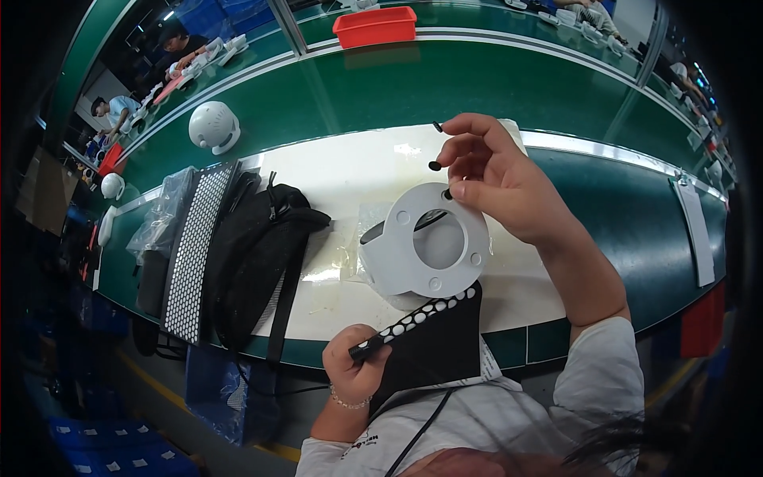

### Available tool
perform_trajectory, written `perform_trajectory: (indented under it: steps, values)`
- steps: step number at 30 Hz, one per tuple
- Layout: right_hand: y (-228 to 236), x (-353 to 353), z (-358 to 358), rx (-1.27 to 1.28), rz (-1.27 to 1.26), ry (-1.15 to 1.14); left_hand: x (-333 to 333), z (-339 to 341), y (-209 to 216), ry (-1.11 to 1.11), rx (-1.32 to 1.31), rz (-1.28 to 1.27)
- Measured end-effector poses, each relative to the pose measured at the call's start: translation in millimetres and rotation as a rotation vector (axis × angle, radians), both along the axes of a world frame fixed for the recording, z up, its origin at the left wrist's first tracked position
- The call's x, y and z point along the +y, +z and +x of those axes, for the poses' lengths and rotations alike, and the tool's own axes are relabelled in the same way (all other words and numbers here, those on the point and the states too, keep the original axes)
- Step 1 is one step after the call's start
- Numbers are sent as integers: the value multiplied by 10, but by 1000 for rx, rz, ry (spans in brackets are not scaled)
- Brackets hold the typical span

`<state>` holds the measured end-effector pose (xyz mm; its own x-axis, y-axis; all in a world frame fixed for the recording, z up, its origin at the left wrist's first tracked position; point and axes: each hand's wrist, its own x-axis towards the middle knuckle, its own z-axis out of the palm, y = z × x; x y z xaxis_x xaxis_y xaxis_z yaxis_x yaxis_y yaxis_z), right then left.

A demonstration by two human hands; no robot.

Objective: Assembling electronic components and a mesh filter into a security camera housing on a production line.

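Note:
My left hand [355,360] is closed on the rolled edge of a black sheet with white dots [417,318], which hangs between my body and the table. Beyond the sheet lies a white plastic base [388,253] with a large round opening and several small round recesses. Over its far edge is my right hand [497,171], fingers bent and spread. Small black round pads [435,166] cling to its fingertips. The thumb holds one of these at the recess on the base's far rim. A dark shape shows partly through the opening; I cannot tell what it is.
Left of the base, a black bag [258,238] lies beside a dotted sheet [197,254] and clear plastic bags [165,215]. A white rounded device [214,127] and a red bin [374,28] stand farther off. White strips [694,230] lie at the right. Other people work at far benches.

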<state>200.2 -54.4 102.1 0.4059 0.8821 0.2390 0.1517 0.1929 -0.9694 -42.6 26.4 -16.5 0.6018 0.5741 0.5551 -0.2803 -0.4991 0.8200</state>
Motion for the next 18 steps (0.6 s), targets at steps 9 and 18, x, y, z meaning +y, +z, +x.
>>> perform_trajectory:
  steps: [9, 18]
  values:
    - [9, -37, -40, -406, 59, -126, 12, -7, -18, -1, -9, 20]
    - [100, -144, -168, -865, 132, -113, 7, 4, -9, -4, -8, 7]
